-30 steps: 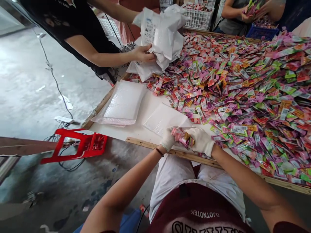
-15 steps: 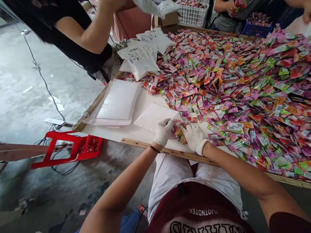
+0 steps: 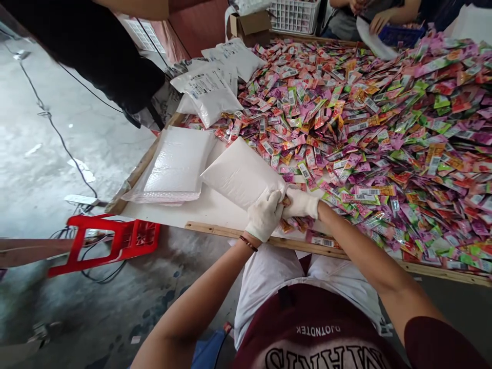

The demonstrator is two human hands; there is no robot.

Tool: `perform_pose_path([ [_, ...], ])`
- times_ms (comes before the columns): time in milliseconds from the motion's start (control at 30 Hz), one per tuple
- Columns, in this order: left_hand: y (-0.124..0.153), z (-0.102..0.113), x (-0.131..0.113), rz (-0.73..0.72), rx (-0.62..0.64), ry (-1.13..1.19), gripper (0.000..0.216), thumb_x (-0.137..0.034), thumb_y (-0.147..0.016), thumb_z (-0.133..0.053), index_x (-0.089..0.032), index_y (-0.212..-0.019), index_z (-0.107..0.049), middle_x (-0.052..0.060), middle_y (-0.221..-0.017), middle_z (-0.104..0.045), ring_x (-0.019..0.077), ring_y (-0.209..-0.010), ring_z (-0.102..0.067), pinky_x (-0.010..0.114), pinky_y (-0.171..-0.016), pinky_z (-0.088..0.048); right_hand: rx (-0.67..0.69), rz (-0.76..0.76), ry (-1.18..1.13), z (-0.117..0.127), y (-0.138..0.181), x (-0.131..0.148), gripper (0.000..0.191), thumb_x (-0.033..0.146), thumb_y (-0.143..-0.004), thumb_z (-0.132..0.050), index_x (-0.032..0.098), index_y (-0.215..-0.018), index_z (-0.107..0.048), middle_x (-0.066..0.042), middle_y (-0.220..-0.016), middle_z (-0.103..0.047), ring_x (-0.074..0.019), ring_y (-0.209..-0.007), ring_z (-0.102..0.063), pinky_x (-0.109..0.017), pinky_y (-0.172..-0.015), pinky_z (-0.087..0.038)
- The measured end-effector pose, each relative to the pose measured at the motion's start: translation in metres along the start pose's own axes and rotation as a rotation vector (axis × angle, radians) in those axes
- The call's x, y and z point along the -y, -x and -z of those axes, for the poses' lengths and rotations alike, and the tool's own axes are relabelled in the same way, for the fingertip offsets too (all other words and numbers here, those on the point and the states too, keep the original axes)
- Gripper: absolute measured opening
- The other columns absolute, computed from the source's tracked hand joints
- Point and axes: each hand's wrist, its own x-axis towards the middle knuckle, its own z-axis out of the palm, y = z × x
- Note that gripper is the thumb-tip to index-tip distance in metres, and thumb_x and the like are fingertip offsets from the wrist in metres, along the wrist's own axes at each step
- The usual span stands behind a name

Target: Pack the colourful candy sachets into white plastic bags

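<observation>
A white bubble mailer (image 3: 242, 174) lies slanted on the table, its mouth end lifted toward me. My left hand (image 3: 265, 215), in a white knit glove, is closed around the near corner of that mouth. My right hand (image 3: 302, 203), gloved too, is pressed against the opening, its fingertips hidden by the mailer's edge. A bit of coloured packet shows between the two hands. Under my right wrist lie several small snack packets (image 3: 295, 224). To the left rests a stack of flat white bubble mailers (image 3: 175, 164).
A wide heap of snack packets (image 3: 365, 123) covers the table's right side. Filled, labelled mailers (image 3: 209, 92) lie at the back left near a cardboard box (image 3: 251, 25). Wooden strips edge the table. A red plastic stool (image 3: 111, 238) stands left; other people work across and at left.
My left hand has gripped the mailer and turned and raised its mouth. My right hand has moved from the packets on the table to the mailer's opening.
</observation>
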Motion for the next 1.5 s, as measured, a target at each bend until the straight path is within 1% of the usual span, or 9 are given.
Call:
perform_pose_path([
  [200,-0.004,0.003,-0.004,-0.039,-0.047,0.132,0.025,-0.023,-0.09,-0.05,-0.022,-0.108,-0.067,0.007,-0.1,-0.072,0.022,-0.092,-0.067,0.03,-0.077,-0.046,0.051,0.047,0.283,0.004,0.018,-0.01,0.04,0.025,-0.077,-0.064,0.014,-0.115,-0.06,-0.011,-0.106,-0.071,-0.0242,-0.095,-0.064,-0.035,-0.088,-0.048],
  [333,-0.009,0.016,-0.015,-0.056,-0.05,0.313,0.017,-0.022,-0.087,-0.052,-0.019,-0.088,-0.069,0.005,-0.081,-0.068,0.0186,-0.079,-0.063,0.028,-0.072,-0.045,0.117,-0.084,0.309,-0.003,-0.009,-0.002,0.022,0.025,-0.076,-0.065,0.013,-0.094,-0.065,-0.01,-0.089,-0.071,-0.024,-0.087,-0.064,-0.033,-0.081,-0.05],
  [500,-0.03,0.044,-0.001,0.325,0.016,0.936,0.017,-0.029,-0.08,-0.062,-0.014,-0.078,-0.068,-0.003,-0.055,-0.053,0.0107,-0.049,-0.051,0.023,-0.049,-0.035,0.164,-0.1,-0.328,0.021,-0.006,0.007,0.031,0.047,-0.083,-0.063,0.018,-0.093,-0.062,0.0,-0.073,-0.063,-0.0147,-0.065,-0.058,-0.027,-0.063,-0.053],
  [600,-0.042,0.061,0.012,0.513,0.063,1.346,0.023,-0.031,-0.072,-0.07,-0.012,-0.083,-0.068,-0.005,-0.052,-0.051,0.0069,-0.037,-0.041,0.022,-0.038,-0.027,0.029,-0.102,-0.665,0.044,0.012,0.008,0.038,0.057,-0.085,-0.059,0.019,-0.091,-0.061,-0.003,-0.077,-0.065,-0.0158,-0.066,-0.062,-0.029,-0.061,-0.055],
  [700,-0.054,0.072,0.015,0.564,0.034,1.526,0.022,-0.025,-0.064,-0.077,-0.012,-0.077,-0.066,-0.006,-0.05,-0.05,0.0034,-0.035,-0.034,0.019,-0.036,-0.024,-0.191,-0.075,-0.689,0.055,0.019,0.007,0.032,0.05,-0.081,-0.065,0.02,-0.091,-0.061,-0.001,-0.074,-0.065,-0.0132,-0.058,-0.06,-0.024,-0.051,-0.051],
  [800,-0.064,0.077,0.009,0.579,0.041,1.612,0.021,-0.023,-0.063,-0.079,-0.014,-0.074,-0.063,-0.006,-0.05,-0.051,0.0027,-0.037,-0.036,0.017,-0.037,-0.025,-0.208,-0.121,-0.585,0.052,0.017,0.01,0.029,0.043,-0.073,-0.072,0.021,-0.085,-0.057,0.004,-0.064,-0.061,-0.0096,-0.047,-0.055,-0.019,-0.04,-0.044],
  [967,-0.071,0.095,-0.007,0.534,0.032,1.543,0.022,-0.023,-0.065,-0.077,-0.015,-0.069,-0.057,-0.007,-0.047,-0.046,0.0027,-0.035,-0.034,0.016,-0.035,-0.023,-0.162,-0.164,-0.444,0.057,0.011,0.037,0.033,0.044,-0.073,-0.069,0.021,-0.062,-0.05,0.005,-0.042,-0.048,-0.0089,-0.031,-0.043,-0.02,-0.031,-0.036],
  [1267,-0.089,0.194,-0.024,0.41,0.055,0.867,0.023,-0.014,-0.07,-0.071,-0.017,-0.059,-0.051,0.001,-0.046,-0.053,0.012,-0.039,-0.05,0.022,-0.04,-0.039,-0.174,-0.09,-0.26,0.116,0.008,0.149,0.023,0.025,-0.082,-0.063,0.018,-0.063,-0.051,0.008,-0.038,-0.04,-0.0059,-0.03,-0.033,-0.017,-0.029,-0.025],
  [1500,-0.097,0.207,-0.029,0.361,0.159,0.485,0.007,-0.011,-0.072,-0.065,-0.013,-0.069,-0.059,0.0,-0.05,-0.055,0.011,-0.048,-0.056,0.024,-0.054,-0.047,-0.129,-0.129,-0.288,0.122,0.005,0.151,0.023,0.02,-0.077,-0.065,0.019,-0.062,-0.048,0.008,-0.038,-0.036,-0.0055,-0.03,-0.029,-0.018,-0.029,-0.022],
])
